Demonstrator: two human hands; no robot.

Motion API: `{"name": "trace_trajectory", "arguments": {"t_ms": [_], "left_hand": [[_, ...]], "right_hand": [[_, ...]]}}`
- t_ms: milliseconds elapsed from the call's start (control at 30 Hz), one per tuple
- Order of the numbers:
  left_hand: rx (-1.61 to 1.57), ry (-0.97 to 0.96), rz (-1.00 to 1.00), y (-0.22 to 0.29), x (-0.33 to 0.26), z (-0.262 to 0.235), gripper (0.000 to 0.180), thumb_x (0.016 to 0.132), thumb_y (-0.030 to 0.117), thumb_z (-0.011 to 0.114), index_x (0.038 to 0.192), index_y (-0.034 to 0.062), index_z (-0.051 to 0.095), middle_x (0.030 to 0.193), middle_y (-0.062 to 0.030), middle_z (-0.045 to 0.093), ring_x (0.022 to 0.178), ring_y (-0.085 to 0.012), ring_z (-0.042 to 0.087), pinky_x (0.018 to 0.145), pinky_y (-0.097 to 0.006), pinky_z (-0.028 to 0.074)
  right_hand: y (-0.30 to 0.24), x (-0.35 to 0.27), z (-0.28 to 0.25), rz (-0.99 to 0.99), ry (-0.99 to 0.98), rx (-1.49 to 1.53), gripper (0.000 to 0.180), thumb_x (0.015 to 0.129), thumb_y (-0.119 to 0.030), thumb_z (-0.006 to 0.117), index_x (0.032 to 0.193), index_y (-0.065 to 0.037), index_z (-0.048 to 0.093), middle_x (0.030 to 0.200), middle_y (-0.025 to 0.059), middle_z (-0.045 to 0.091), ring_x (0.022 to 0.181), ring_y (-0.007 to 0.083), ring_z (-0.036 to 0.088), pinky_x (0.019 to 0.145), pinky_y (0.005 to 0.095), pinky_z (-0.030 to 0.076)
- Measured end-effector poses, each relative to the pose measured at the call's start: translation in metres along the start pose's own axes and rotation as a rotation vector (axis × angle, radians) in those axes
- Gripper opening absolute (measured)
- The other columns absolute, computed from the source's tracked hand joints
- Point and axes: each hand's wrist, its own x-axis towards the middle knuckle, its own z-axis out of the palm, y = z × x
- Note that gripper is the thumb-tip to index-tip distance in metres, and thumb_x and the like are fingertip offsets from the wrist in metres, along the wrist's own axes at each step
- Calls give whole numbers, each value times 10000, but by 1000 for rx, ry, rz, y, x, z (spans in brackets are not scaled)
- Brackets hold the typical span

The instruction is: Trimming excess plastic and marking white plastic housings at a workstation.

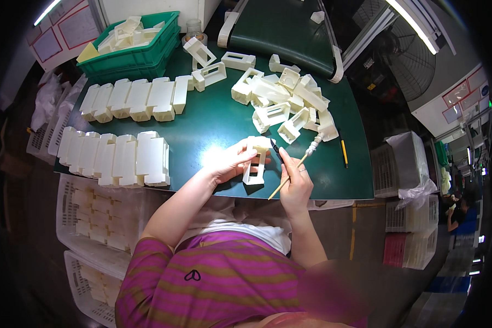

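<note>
In front of me, near the table's front edge, my left hand (236, 162) grips a cream-white plastic frame part (254, 169) with a long open window, held upright. My right hand (296, 183) is closed round a slim, dark knife-like tool (277, 150), whose tip meets the top of that part. A thin wooden stick (279, 187) with a lumpy white end (313, 145) crosses the right hand and seems held with the tool; the fingers partly hide it. Just beyond the hands lies a loose heap of similar plastic parts (270, 90).
Two rows of plastic parts (128, 98) stand on the green table (202, 128) at left. Stacked green crates (128, 63) sit behind them. A dark green conveyor belt (281, 33) meets the far edge. A yellow pen-like tool (344, 152) lies at right. White baskets (65, 218) stand below left.
</note>
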Motion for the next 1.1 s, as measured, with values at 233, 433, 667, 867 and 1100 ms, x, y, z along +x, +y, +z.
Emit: {"name": "trace_trajectory", "arguments": {"t_ms": [233,433,667,867,1100], "left_hand": [[26,-34,-6,3,-4,3,558,839,317,592,1291,82,364,1233,-127,481,1135,-254,489,907,-379,418],[33,-29,43,0,-1,5,546,835,254,608,1278,63,352,1237,-114,475,1111,-231,498,899,-367,435],[269,111,260,-4,0,6,527,801,178,640,1242,51,382,1190,-78,489,1083,-158,483,924,-304,381],[277,148,373,-6,1,7,548,765,88,663,1233,42,381,1175,-63,482,1123,-145,437,965,-292,333],[312,147,396,-4,-3,14,564,762,33,632,1255,42,357,1230,-58,433,1154,-135,401,964,-285,329]], "right_hand": [[10,0,-4,134,-45,-58,366,765,-26,596,1098,-174,616,863,84,605,757,245,597,643,328,471],[35,-3,-10,262,13,204,252,887,-154,508,1113,-98,603,782,45,594,651,108,534,559,224,404],[4,14,-9,244,242,701,437,969,-359,277,1120,-14,498,760,68,571,521,29,406,451,150,292],[-10,8,-1,292,128,1085,316,963,-235,336,774,-19,469,726,153,587,540,110,500,472,183,346],[-3,-5,-1,216,296,1002,290,961,-210,344,781,-20,470,737,151,614,552,99,467,533,191,368]]}}
